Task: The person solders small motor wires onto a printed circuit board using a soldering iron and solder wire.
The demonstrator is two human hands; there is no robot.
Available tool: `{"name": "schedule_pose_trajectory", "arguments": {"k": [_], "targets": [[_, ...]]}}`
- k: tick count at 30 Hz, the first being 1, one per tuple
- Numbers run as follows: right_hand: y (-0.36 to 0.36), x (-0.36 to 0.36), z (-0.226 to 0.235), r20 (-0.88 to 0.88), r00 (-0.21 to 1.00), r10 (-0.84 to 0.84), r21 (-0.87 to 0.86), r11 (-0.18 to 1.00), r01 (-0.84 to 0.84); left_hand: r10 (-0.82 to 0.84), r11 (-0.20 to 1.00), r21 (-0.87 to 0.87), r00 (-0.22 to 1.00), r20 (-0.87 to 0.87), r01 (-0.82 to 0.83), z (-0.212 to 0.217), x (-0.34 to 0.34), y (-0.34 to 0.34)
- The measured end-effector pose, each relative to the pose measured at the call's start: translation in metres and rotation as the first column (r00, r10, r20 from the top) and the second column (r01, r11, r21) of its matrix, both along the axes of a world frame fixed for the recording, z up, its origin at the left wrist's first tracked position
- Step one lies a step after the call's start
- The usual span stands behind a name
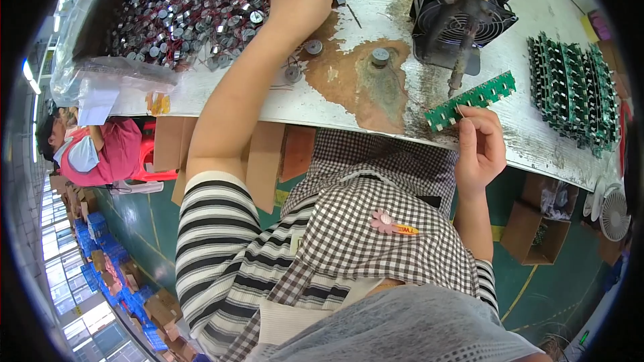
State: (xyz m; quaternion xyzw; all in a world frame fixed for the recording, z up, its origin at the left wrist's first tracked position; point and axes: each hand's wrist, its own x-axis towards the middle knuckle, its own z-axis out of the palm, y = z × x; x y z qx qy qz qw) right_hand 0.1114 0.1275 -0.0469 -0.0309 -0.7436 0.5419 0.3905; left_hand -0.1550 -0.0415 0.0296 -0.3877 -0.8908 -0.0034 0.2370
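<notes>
My left hand [300,1] reaches to the right edge of a heap of small round metal parts with red wires [194,10]. Its fingers curl downward and partly leave the top of the picture, so what they hold is hidden. A green circuit board [473,99] with a row of small components lies slanted near the table's front edge. Over its lower left end, my right hand [481,144] pinches thumb and forefinger together at the board's edge. A thin pale line shows at the fingertips, too fine to name. Just above the board points a rod-like metal tip [456,79].
A black fan with a wire guard [463,17] stands behind the board. Stacked green circuit boards [573,90] stand at the right. Single round parts lie on the worn white table [362,104], one upright [380,57]. Another person [100,151] sits at far left; cardboard boxes [537,228] stand below.
</notes>
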Motion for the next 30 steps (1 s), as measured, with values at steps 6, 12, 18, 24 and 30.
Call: {"name": "schedule_pose_trajectory", "arguments": {"k": [6, 12, 18, 24, 30], "targets": [[-0.001, 0.001, -0.006, -0.029, 0.999, 0.015, -0.052, 0.999, -0.017, -0.216, 0.613, 0.753, 0.967, -0.133, 0.241, 0.009, 0.001, -0.004], [-0.001, 0.003, 0.000, -0.001, 1.000, 0.028, 0.016, 0.999, -0.028, -0.740, 0.434, 0.851, 0.422, 0.524, -0.295, -0.014, 0.085, -0.001], [-0.001, -0.005, 0.009, -0.016, 1.000, -0.005, 0.237, 0.972, 0.009, -0.760, 0.553, 0.571, -0.088, 0.644, -0.607, -0.036, 0.132, 0.006], [-0.001, -0.004, 0.010, -0.039, 0.999, 0.003, 0.248, 0.969, 0.007, -0.721, 0.612, 0.570, -0.090, 0.687, -0.549, -0.032, 0.149, 0.018], [0.002, -0.003, 0.013, -0.099, 0.995, 0.019, 0.269, 0.963, 0.009, -0.704, 0.601, 0.736, 0.229, 0.672, -0.310, -0.046, 0.157, 0.025]]}}
